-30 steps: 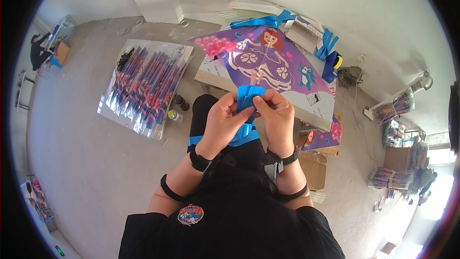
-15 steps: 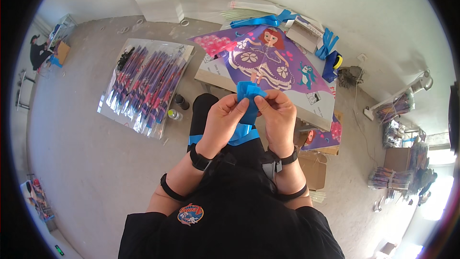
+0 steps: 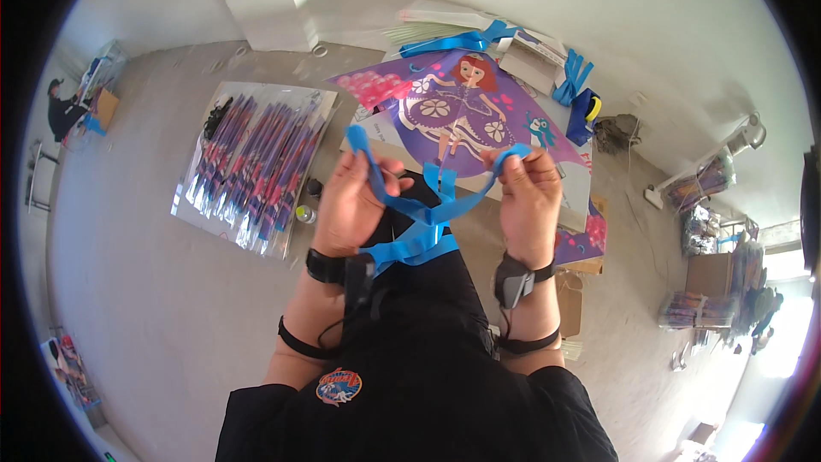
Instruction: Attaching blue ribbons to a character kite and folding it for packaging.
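Note:
A blue ribbon strip (image 3: pixel 466 205) sags in a curve between my two hands above my lap. My left hand (image 3: pixel 349 205) has one end of it between the fingers, with the tip standing up past them. Near the other end, my right hand (image 3: pixel 528 192) pinches the strip between thumb and fingers. More blue ribbon (image 3: pixel 415 245) lies across my dark-clothed thighs, its folds partly overlapped by the held strip. Just beyond my hands a purple kite-like printed sheet (image 3: pixel 457 107) with a princess figure lies spread on a low table (image 3: pixel 376 139).
Left of me a pale board (image 3: pixel 192 197) carries several wrapped purple bundles, with bottles (image 3: pixel 304 214) beside it. Blue ribbon bunches (image 3: pixel 573 79), a white box (image 3: pixel 530 64) and a blue tape dispenser (image 3: pixel 584 117) sit along the table's far side. Another person (image 3: pixel 64 111) sits far left.
My hands have moved apart from a shared pinch on a folded blue bunch. The ribbon now hangs stretched out between them, and more ribbon shows on my lap.

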Tool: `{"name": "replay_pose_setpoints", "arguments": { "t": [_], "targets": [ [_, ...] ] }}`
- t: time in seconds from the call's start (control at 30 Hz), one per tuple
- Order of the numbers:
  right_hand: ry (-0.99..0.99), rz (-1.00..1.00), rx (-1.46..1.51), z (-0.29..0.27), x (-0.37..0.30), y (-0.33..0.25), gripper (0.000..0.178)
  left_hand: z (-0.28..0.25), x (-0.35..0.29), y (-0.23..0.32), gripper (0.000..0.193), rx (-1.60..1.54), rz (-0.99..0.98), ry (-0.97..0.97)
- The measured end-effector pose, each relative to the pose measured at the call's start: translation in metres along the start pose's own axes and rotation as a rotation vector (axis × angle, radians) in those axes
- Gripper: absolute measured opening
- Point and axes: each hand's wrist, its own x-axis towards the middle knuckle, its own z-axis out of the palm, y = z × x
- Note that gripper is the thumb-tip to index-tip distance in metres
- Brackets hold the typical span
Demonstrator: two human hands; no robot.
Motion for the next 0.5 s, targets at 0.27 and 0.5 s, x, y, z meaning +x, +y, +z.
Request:
{"name": "replay_pose_setpoints", "arguments": {
  "t": [0.27, 0.5],
  "targets": [
    [0.273, -0.302, 0.041, -0.138, 0.027, -0.086, 0.009, -0.076, 0.003, 0.113, 0.019, 0.152, 0.313, 0.458],
    [0.869, -0.453, -0.597, -0.363, -0.026, -0.205, 0.021, -0.202, -0.068, 0.292, 0.018, 0.197, 0.501, 0.372]
  ]
}}
